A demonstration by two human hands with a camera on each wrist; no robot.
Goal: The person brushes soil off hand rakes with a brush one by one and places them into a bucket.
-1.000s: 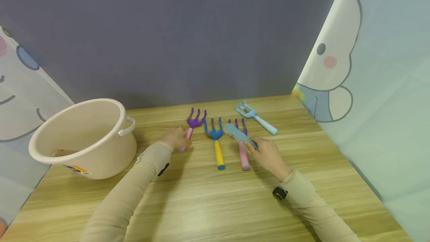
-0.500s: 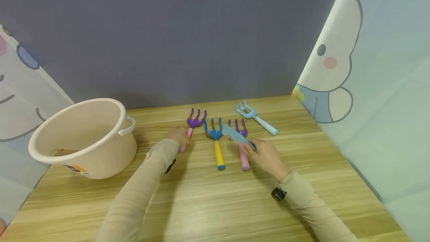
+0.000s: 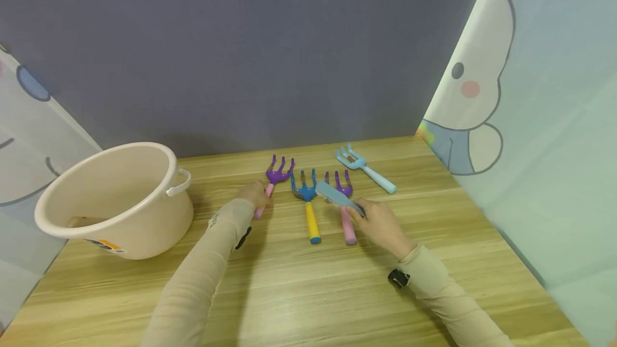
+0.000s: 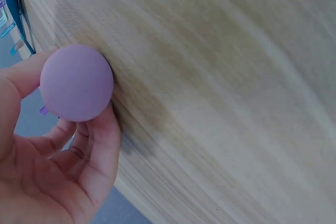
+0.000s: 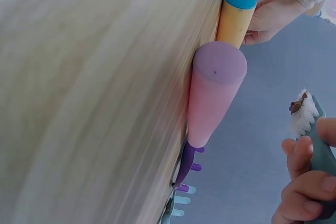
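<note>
My left hand (image 3: 253, 195) grips the pink handle of a purple-tined hand rake (image 3: 278, 176) lying on the table. In the left wrist view, thumb and fingers close around its handle end (image 4: 76, 82). My right hand (image 3: 383, 225) holds a light blue brush (image 3: 333, 193) by its handle, with white bristles facing down. Brown stuff clings to the bristles (image 5: 304, 113) in the right wrist view. Beneath the brush lies a second pink and purple hand rake (image 3: 348, 228). Between the hands is a blue rake with a yellow handle (image 3: 312, 223); brown patches mark its tines.
A light blue hand rake (image 3: 378, 179) lies at the back right of the wooden table (image 3: 289, 293). On the left stands a large cream bucket (image 3: 161, 224) with a brown item partly visible inside. A dark grey panel (image 3: 299, 58) rises behind the table.
The brush has shifted slightly to the left over the rakes. My left hand and forearm have turned a little to the right while the hand stays at the pink handle. The rakes lie as before.
</note>
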